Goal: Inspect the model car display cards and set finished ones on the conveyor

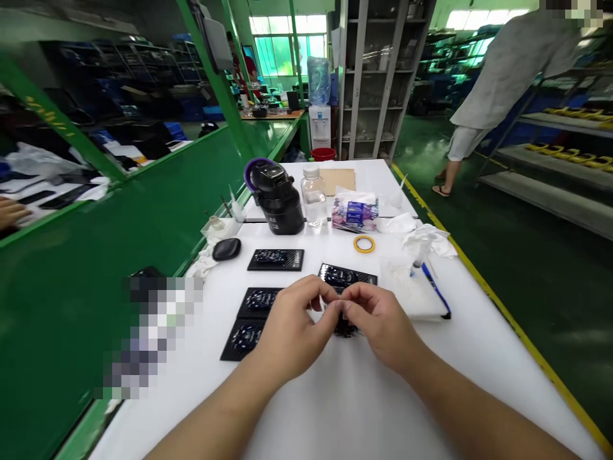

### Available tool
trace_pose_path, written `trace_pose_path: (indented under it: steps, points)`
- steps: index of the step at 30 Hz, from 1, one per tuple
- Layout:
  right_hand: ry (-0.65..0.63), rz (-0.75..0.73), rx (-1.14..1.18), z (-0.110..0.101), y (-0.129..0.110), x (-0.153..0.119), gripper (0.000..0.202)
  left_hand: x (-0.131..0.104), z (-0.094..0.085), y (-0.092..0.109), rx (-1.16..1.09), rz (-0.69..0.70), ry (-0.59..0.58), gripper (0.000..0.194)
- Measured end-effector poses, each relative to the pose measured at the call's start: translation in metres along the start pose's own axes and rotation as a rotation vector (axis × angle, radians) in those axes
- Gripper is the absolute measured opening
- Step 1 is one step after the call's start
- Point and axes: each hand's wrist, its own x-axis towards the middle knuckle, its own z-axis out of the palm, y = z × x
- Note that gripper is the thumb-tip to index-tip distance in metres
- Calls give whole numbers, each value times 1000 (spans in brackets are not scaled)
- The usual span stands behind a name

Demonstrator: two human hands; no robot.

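Over the middle of the white table, my left hand (299,326) and my right hand (380,319) meet fingertip to fingertip. Both are closed in a pinch; whatever lies between the fingers is too small to make out. Just beneath them is a pile of small dark pieces (345,329), partly covered by the fingers. Behind my hands lies a glossy black patterned panel (347,275), its near side hidden. To the left are similar panels: one farther back (275,259), one (256,301) partly behind my left hand, and one nearer (242,340).
Toward the back stand a black jug (280,201), a clear bottle (314,198) and a tissue box (355,214). A yellow tape roll (364,244) and a white pad (412,294) lie on the right. A green partition (143,223) borders the left. A person (502,76) stands beside the right-hand shelves.
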Motion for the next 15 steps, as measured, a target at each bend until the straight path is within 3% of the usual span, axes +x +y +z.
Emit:
trace_pose_path:
  steps: [4, 8, 15]
  points:
    - [19, 13, -81, -1, 5, -1, 18, -1, -5, -2, 28, 82, -82, 8]
    - [29, 18, -59, -4, 6, -1, 21, -4, -6, -4, 21, 157, -62, 6]
    - [23, -30, -95, -4, 7, -3, 19, -6, -4, -2, 110, 102, -107, 12]
